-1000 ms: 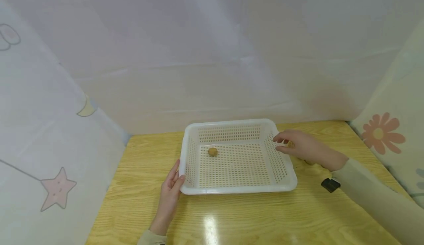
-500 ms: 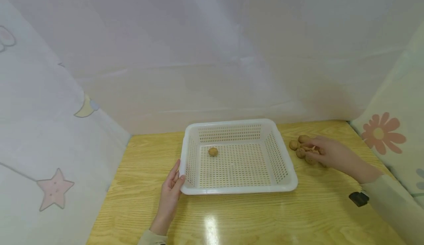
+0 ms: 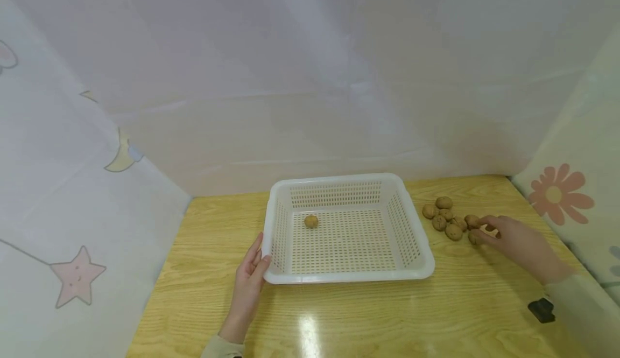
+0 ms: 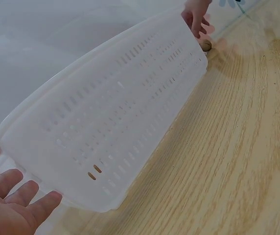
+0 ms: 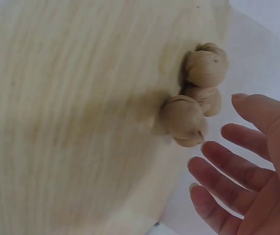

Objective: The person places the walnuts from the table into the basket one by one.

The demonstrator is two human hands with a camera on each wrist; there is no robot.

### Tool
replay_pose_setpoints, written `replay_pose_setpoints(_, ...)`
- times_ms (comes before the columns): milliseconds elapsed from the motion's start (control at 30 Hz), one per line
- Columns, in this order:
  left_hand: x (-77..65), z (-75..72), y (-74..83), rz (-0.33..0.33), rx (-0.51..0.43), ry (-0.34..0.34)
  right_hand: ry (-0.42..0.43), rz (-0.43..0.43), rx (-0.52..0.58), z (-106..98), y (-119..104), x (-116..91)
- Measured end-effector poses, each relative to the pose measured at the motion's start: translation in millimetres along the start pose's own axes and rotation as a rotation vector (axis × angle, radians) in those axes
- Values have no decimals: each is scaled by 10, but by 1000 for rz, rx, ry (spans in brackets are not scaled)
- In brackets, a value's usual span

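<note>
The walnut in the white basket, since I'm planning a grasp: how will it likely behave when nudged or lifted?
The walnut would probably roll if nudged, being rounded and loose, though the white basket should contain it. It looks small beside the basket, so likely light. Its shell looks stiff, so squeezing probably won't deform it.

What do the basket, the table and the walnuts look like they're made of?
Basket: likely plastic, smooth with a slight sheen; it's white, thin-walled and slotted like a molding.
Table: wood or wood-look laminate, I can't tell which; grain lines run across it, and a bright reflection suggests a glossy finish.
Walnuts: apparently natural shell, matte, tan and seamed.
</note>
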State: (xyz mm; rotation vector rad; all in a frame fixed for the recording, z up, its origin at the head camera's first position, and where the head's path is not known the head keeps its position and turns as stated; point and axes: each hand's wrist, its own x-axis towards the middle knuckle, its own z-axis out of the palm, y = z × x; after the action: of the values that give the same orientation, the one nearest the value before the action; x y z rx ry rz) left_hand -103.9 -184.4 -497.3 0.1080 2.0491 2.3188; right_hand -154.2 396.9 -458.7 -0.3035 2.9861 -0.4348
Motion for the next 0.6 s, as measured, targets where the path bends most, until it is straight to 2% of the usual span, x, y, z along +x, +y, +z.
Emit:
replay_pose_setpoints(267,-2,-3,-3,0,0,-9,7,70,27,190,162,-12)
replay_pose_setpoints(600,4,-9,-14,9,1,-17,-11,115,152,350,326,-1)
